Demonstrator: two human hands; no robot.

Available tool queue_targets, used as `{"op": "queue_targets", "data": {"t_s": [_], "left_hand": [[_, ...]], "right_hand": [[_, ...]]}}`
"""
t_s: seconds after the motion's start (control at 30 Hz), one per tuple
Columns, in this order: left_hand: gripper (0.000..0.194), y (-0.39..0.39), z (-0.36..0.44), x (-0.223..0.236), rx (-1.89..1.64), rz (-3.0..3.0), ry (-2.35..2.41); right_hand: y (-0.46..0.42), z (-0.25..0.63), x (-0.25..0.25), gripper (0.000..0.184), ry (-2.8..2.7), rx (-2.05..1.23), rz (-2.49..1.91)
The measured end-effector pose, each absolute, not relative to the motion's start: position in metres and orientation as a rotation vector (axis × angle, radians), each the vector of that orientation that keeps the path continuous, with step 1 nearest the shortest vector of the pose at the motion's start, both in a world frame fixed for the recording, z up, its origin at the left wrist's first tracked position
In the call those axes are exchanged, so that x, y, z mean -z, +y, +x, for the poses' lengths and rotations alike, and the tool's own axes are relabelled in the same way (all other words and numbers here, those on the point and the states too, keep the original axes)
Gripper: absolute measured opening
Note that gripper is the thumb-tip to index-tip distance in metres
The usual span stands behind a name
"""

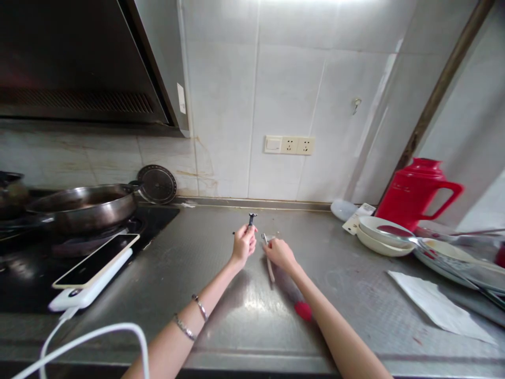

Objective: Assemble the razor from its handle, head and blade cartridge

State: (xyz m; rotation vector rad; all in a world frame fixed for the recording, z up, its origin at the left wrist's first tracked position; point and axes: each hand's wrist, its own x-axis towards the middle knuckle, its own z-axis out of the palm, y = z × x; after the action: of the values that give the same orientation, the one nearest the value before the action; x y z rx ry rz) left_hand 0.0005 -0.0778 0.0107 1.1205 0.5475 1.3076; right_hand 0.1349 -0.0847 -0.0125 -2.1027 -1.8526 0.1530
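My left hand (243, 243) is closed around a small black tool (252, 219) with a T-shaped, partly light-coloured top. Its fist is above the middle of the metal counter, and the lower part of the tool is hidden in the fingers. Just to the right, my right hand (281, 255) has its fingers closed on a thin stick (270, 269) whose upper end looks metallic. The stick slants down from the fingers. A blurred greyish shape with a red end (303, 310) lies by my right forearm, and I cannot make out what it is.
On the left, a steel pan (87, 206) sits on the black stove, with a phone (98, 261) and a white power bank (91, 287) in front. At right are a red thermos flask (414, 192), stacked bowls (384, 247) and a white napkin (437, 308). Sockets (298, 145) are on the wall.
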Motion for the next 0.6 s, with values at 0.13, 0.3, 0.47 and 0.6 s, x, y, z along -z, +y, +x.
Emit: {"op": "queue_targets", "data": {"t_s": [0.13, 0.3, 0.47, 0.6], "left_hand": [[0.033, -0.079, 0.001, -0.011, -1.295, 1.119, 0.546], [0.034, -0.078, 0.001, -0.009, -1.287, 1.122, 0.545], [0.034, -0.079, 0.002, -0.009, -1.281, 1.118, 0.547], [0.033, -0.079, 0.002, -0.008, -1.276, 1.129, 0.540]], "right_hand": [[-0.086, 0.130, 0.014, 0.029, -1.880, -0.169, -2.119], [-0.084, 0.129, 0.016, 0.030, -1.880, -0.181, -2.125], [-0.083, 0.129, 0.020, 0.028, -1.901, -0.174, -2.149], [-0.084, 0.127, 0.024, 0.028, -1.905, -0.138, -2.166]]}}
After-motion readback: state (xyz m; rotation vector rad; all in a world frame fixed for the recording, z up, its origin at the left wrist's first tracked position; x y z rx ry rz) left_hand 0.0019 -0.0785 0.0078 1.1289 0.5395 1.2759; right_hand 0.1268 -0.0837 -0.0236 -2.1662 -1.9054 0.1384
